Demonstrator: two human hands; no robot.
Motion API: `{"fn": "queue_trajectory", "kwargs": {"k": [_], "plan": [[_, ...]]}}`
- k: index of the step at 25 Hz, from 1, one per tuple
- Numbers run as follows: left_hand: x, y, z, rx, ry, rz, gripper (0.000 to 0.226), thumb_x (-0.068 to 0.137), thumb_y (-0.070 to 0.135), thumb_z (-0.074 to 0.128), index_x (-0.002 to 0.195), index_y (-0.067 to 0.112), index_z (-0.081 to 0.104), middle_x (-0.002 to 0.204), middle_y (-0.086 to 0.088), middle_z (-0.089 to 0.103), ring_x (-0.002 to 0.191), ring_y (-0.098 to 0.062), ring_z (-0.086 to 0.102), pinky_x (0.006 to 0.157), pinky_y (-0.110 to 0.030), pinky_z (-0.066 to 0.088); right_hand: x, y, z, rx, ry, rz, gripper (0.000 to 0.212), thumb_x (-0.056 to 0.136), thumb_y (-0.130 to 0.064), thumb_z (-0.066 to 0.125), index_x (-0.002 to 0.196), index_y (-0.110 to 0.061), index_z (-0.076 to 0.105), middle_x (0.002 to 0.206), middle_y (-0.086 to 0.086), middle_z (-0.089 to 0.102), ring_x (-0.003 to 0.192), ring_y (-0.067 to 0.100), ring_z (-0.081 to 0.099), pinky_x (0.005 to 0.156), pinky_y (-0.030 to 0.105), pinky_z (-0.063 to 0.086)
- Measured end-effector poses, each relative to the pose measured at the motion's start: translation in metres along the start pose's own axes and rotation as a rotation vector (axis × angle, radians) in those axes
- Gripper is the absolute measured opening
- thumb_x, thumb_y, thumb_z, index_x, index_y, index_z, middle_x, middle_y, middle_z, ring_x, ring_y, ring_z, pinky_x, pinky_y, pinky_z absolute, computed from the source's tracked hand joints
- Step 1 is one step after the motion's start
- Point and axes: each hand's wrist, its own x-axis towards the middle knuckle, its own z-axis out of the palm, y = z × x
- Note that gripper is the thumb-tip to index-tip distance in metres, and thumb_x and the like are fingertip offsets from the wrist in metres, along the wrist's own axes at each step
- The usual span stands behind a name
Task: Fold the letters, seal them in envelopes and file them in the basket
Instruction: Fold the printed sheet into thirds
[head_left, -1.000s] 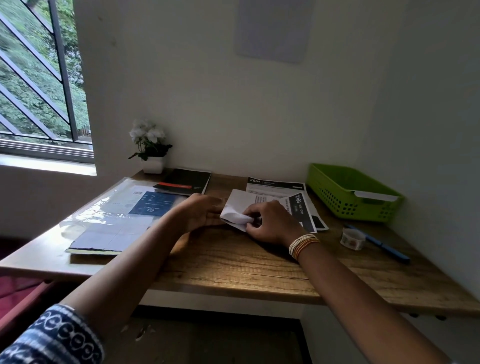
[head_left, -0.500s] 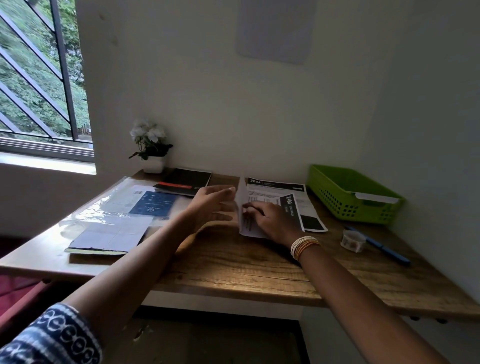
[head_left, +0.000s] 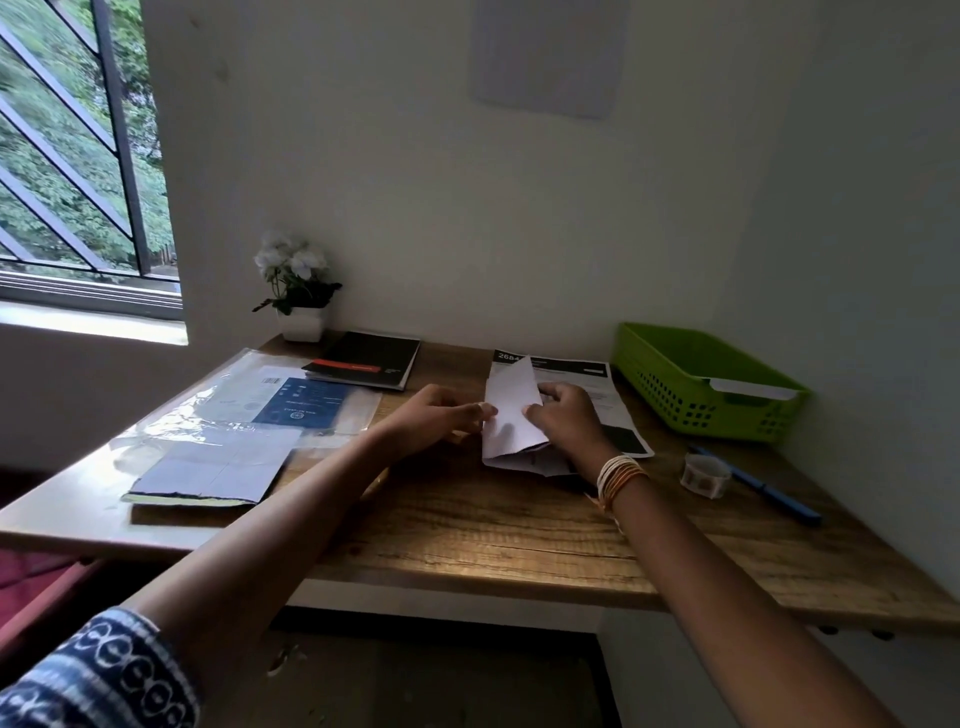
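While my left hand (head_left: 441, 415) and right hand (head_left: 563, 415) pinch opposite edges of 1 folded letter (head_left: 511, 415) mid-table, its lower end seems tucked into an envelope; basket (head_left: 670, 384) sits at the far right corner

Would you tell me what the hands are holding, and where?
A folded white letter: left hand pinches its left edge, right hand its right edge.

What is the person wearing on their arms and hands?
The left arm has a dark blue sleeve with white ring patterns, reaching about the elbow. The right wrist wears a stack of thin bangles, white and orange. Both hands, left hand and right hand, are bare, with no gloves.
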Motion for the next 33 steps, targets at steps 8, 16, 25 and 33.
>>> {"fn": "queue_trajectory", "kwargs": {"k": [8, 16, 25, 33], "plan": [[0.002, -0.004, -0.005, -0.169, 0.129, -0.081, 0.04, 0.089, 0.016, 0.062, 0.128, 0.013, 0.055, 0.117, -0.011, 0.06, 0.095, -0.023, 0.065, 0.085, -0.038, 0.056, -0.007, -0.004, 0.002, 0.241, -0.217, 0.106, 0.058, 0.088, -0.005, 0.063, 0.141, -0.004, 0.041, 0.135, 0.016, 0.05, 0.109, 0.026, 0.057, 0.089, 0.036, 0.054], [0.001, -0.005, -0.007, -0.112, 0.224, -0.133, 0.047, 0.087, 0.009, 0.064, 0.132, 0.011, 0.052, 0.105, -0.01, 0.061, 0.082, -0.02, 0.065, 0.072, -0.031, 0.059, -0.013, -0.003, 0.007, -0.302, -0.059, -0.23, 0.03, 0.084, -0.027, 0.071, 0.109, -0.012, 0.071, 0.115, 0.004, 0.068, 0.097, 0.011, 0.058, 0.078, 0.022, 0.044], [0.001, -0.003, -0.007, -0.387, 0.167, -0.081, 0.064, 0.09, 0.021, 0.061, 0.146, 0.019, 0.031, 0.125, -0.012, 0.06, 0.071, -0.022, 0.071, 0.049, -0.026, 0.055, -0.019, -0.008, 0.005, -0.185, -0.175, -0.178, 0.044, 0.095, -0.043, 0.05, 0.103, -0.006, 0.072, 0.096, 0.008, 0.071, 0.086, 0.021, 0.064, 0.075, 0.036, 0.051], [-0.001, -0.004, 0.0, 0.062, -0.008, 0.105, 0.038, 0.096, 0.023, 0.05, 0.134, 0.021, 0.052, 0.12, -0.003, 0.064, 0.096, -0.02, 0.067, 0.061, -0.023, 0.05, -0.017, -0.01, 0.001, 0.053, -0.099, -0.087, 0.027, 0.092, -0.03, 0.053, 0.103, -0.009, 0.067, 0.096, 0.013, 0.067, 0.093, 0.033, 0.063, 0.087, 0.046, 0.051]]}}
